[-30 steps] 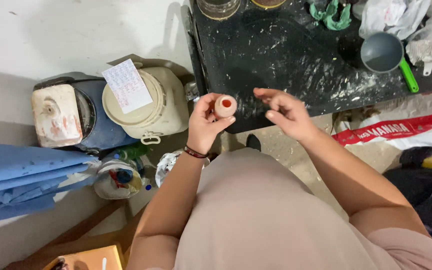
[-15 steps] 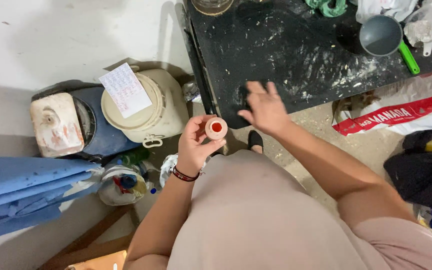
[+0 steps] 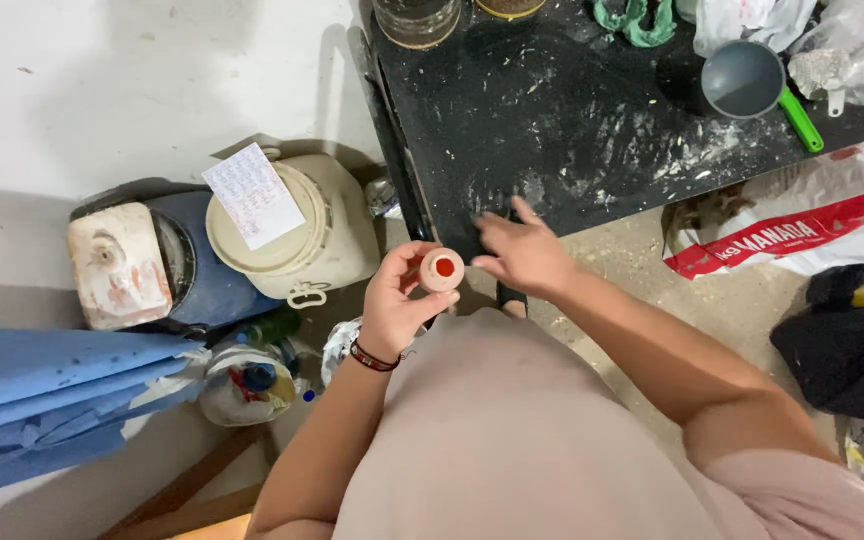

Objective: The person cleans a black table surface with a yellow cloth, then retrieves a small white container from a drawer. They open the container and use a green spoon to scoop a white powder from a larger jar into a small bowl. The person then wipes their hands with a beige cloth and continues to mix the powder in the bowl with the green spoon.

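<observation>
From my feed looking straight down: the left hand (image 3: 400, 300) has its fingers wrapped round a small pale round container (image 3: 441, 269) with a red dot on top, holding it just off the near edge of the black table (image 3: 572, 110). The right hand (image 3: 522, 255) holds nothing, fingers spread loosely, fingertips at the table's front edge right beside the container.

Packaging-wise: a white sheet of paper (image 3: 254, 195) with fine print sits tilted on the lid of a cream bucket (image 3: 297, 235) on the floor left of the table. Next to that is a dark blue drum (image 3: 202, 275) with a scuffed white boxy lid (image 3: 117, 265) on it. Below those, a bundle of bags and bottles (image 3: 247, 385), and blue sheeting (image 3: 42, 400) along the left edge. On the right, under the table edge, a red and white printed sack (image 3: 792, 235) lies on the floor, with dark clothing (image 3: 852, 340) below it.

On the table: a grey scoop with a green handle (image 3: 752, 85) top right, clear plastic bags (image 3: 852, 50) beside it, two jars (image 3: 417, 18) at the far edge. The middle of the tabletop is bare but dusted with white powder. Floor room is tight on the left, more open between the body and the sack.
</observation>
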